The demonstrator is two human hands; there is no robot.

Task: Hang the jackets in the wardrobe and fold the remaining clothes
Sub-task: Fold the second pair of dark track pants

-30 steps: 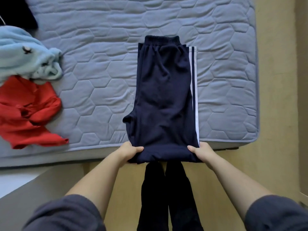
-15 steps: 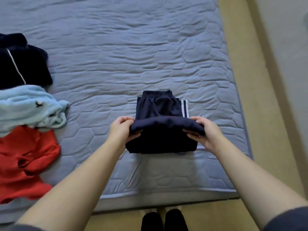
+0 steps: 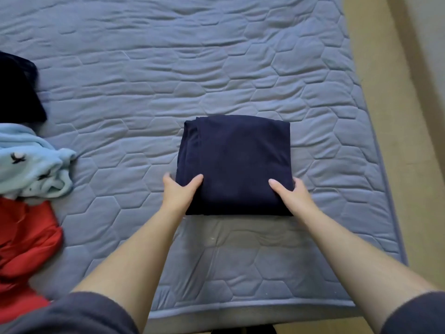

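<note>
Now folded: navy track pants [image 3: 237,165] sit as a compact rectangle on the bed [image 3: 240,68], mid-right, not far from its near edge. 1 s ago they lay long, legs hanging off the near edge; 0.5 s ago the fold was coming over the waistband w/ white side stripe showing. Stripe & waistband no longer visible, tucked inside.

Left hand [image 3: 179,191] grips near-left corner of the bundle, thumb on top, fingers down the side. Right hand [image 3: 289,194] same at near-right corner, thumb on top. Both closed on the fabric; can't tell if pressing flat or about to lift.

Meaning: this garment's fold looks done. Judged next: set it aside, take another piece.

Left edge of bed, well apart from pants: dark garment [image 3: 16,92] far, light-blue fleece piece w/ small dark motifs [image 3: 31,165] in the middle, red garment [image 3: 24,249] near. All unfolded heaps, so plenty left.

Containers: none in view. No wardrobe, basket or drawer visible; clothes all lie loose on the bed.
</note>
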